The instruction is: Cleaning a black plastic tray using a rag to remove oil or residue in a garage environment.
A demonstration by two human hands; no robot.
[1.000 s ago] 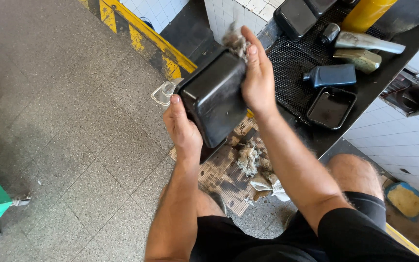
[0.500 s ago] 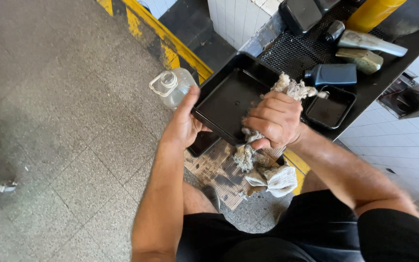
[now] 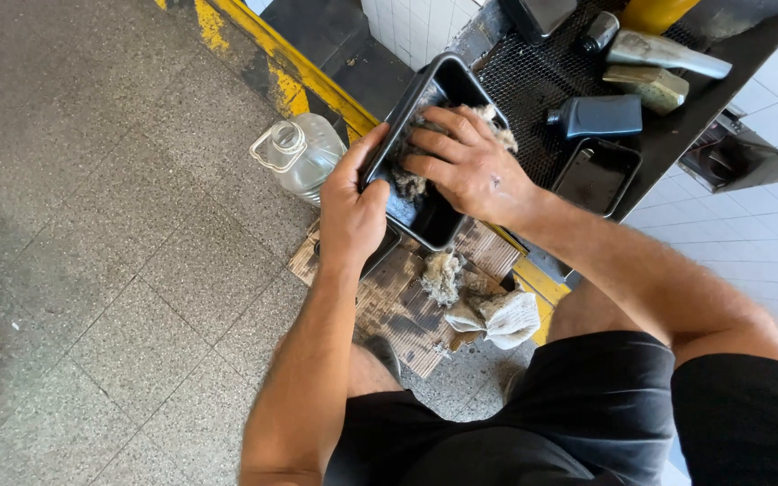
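Fingers [image 3: 434, 144] of right hand [image 3: 465, 166] spread, pressing rag [image 3: 497, 121] into black tray [image 3: 425, 94]; left hand [image 3: 353, 211] clamped on tray's rim beside clear jug [image 3: 303, 153].

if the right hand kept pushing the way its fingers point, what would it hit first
Probably the far side wall of the black tray. The right hand presses a wad of rag inside it, fingers pointing up-left toward the wall the left hand grips, though depth is hard to judge.
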